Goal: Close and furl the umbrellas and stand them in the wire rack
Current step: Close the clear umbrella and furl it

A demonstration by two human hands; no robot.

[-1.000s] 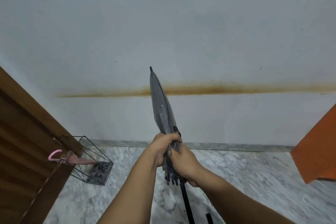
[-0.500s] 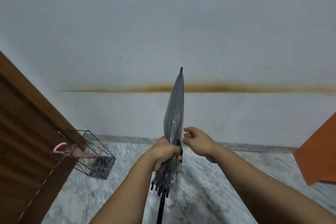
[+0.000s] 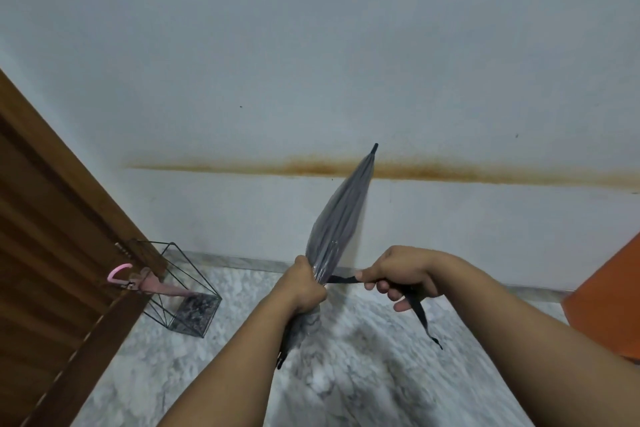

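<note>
Pale wall (image 3: pixel 311 45) fills the upper frame, crossed by a rusty stain (image 3: pixel 433 172), with marble floor (image 3: pixel 346 374) below. At the left edge we see a brown wooden door (image 3: pixel 45 253), cut off by the frame. Just beside it, at lower left, the wire rack (image 3: pixel 180 288) stands on the floor with a pink umbrella (image 3: pixel 145 282) leaning in it, hooked handle up; its lower end is hard to make out through the wires.

In the centre our left hand (image 3: pixel 304 288) is closed around the grey umbrella (image 3: pixel 339 218). That umbrella is folded, its canopy gathered loosely and slightly bulging, its black tip tilted toward upper right against the stain. Its shaft and handle are hidden behind our forearm, and the rib ends below the fist are blurred.

To the right, our right hand (image 3: pixel 401 274) pinches the black strap (image 3: pixel 343 279), pulled taut from the canopy, its loose end dangling. An orange object (image 3: pixel 609 302) is cut off at the right edge.
</note>
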